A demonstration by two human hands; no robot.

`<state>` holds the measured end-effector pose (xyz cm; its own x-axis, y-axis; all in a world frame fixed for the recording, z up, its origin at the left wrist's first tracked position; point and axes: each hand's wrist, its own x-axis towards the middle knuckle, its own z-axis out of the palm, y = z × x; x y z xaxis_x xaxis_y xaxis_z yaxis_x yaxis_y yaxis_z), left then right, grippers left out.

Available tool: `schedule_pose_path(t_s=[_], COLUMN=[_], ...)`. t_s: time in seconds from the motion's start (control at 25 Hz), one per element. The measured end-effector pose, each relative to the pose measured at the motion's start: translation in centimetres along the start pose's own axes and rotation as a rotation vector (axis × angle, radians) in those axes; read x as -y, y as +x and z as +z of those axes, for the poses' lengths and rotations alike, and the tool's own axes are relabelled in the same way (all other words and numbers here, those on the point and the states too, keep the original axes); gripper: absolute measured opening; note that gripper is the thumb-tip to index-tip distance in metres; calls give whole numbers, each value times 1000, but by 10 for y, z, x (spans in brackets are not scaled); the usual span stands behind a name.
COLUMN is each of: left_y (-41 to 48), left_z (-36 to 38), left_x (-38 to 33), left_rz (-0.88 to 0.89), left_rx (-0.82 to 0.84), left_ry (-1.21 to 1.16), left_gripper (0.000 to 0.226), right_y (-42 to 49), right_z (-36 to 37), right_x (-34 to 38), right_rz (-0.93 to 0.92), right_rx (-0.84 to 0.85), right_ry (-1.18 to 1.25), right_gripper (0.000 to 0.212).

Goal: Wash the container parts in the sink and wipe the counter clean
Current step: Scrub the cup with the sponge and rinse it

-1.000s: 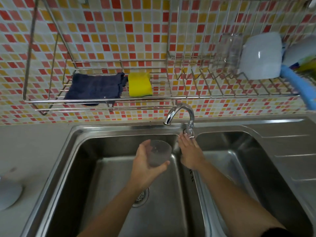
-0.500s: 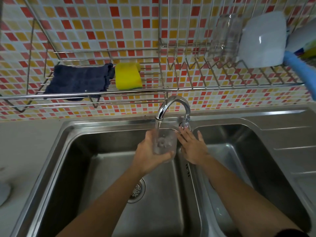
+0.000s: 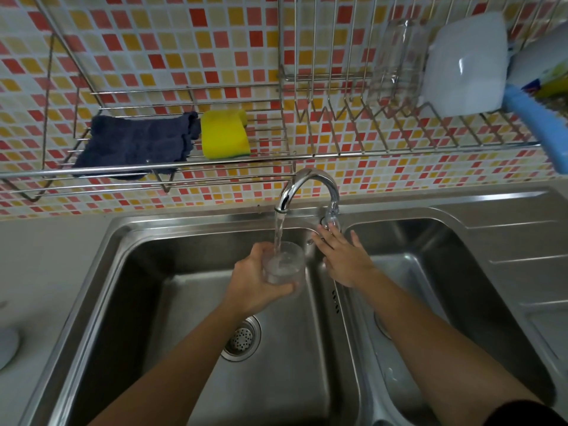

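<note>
1. Left hand (image 3: 256, 282) wraps the clear cup (image 3: 284, 265), held under the tap (image 3: 307, 187) over the left sink (image 3: 147, 272); water pours in.
2. Right hand (image 3: 344, 259), fingers spread, rests by the tap's base.
3. Tip: keep the cup upright, let it fill, swirl, then tip out.

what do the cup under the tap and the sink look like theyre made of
The cup in the left hand: clear plastic or glass, lightly frosted; the water and fingers show through it. The sink: probably stainless steel with a brushed finish, judging by its grey metallic sheen and soft reflections.
</note>
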<state>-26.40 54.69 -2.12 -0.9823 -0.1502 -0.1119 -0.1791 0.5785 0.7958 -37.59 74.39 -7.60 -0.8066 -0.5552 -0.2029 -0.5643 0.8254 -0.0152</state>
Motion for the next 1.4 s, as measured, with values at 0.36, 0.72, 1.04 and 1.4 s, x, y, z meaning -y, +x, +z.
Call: schedule_pose_path(t_s=[0.36,0.72,1.04,1.4], left_y=[-1,-3,-1,-9], left_z=[-1,-5,-1,6], left_x=[3,8,9,20], left_rz=[34,31,14,-47], left_rx=[21,13,8,81], left_ry=[-26,-68,-86,-92], left_gripper=[76,80,82,77], right_y=[-1,8,26,-31], right_z=[-2,-6,-25,13], right_x=[3,2,15,28], right_rz=[9,19,191,490], right_rx=[12,-144,-311,-347], right_ry=[20,-58,0,658], right_gripper=[61,54,33,53])
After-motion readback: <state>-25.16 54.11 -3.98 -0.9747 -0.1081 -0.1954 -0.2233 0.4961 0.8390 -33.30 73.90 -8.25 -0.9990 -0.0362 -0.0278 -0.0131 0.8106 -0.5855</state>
